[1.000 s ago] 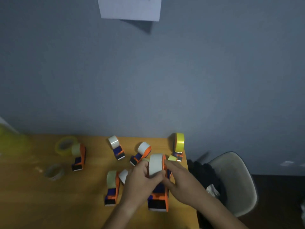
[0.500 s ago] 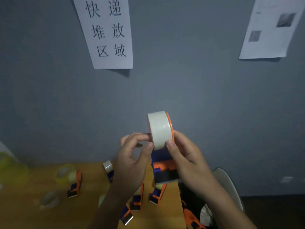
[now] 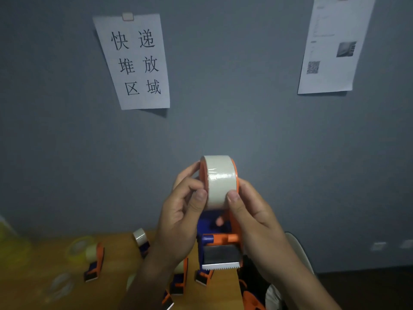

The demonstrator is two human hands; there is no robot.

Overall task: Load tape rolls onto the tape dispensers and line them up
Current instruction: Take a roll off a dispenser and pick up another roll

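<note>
Orange and blue plastic makes up the dispenser (image 3: pixel 220 245) that a person is holding up in front of a grey wall (image 3: pixel 245 121), well above the table (image 3: pixel 116 260). A pale roll (image 3: pixel 220 182) is sitting on its hub at the top, and the toothed blade is pointing down toward the viewer. The left hand (image 3: pixel 181 220) is curling round the roll's left flank, thumb pressing on the tape face. The right hand (image 3: pixel 252 218) is gripping the orange side plate, its thumb also on the tape.

Judging by looks, the dispenser is light and rigid; the roll is firm, with a slick face, so the side plates and the handle seem safer holds than the tape or the sharp blade.

On the table, four more dispensers are showing at least partly, two with pale rolls clearly visible. Beside them are lying one yellowish loose roll (image 3: pixel 77 248) and one clear loose roll (image 3: pixel 59 285). Two paper sheets are hanging on the wall.
</note>
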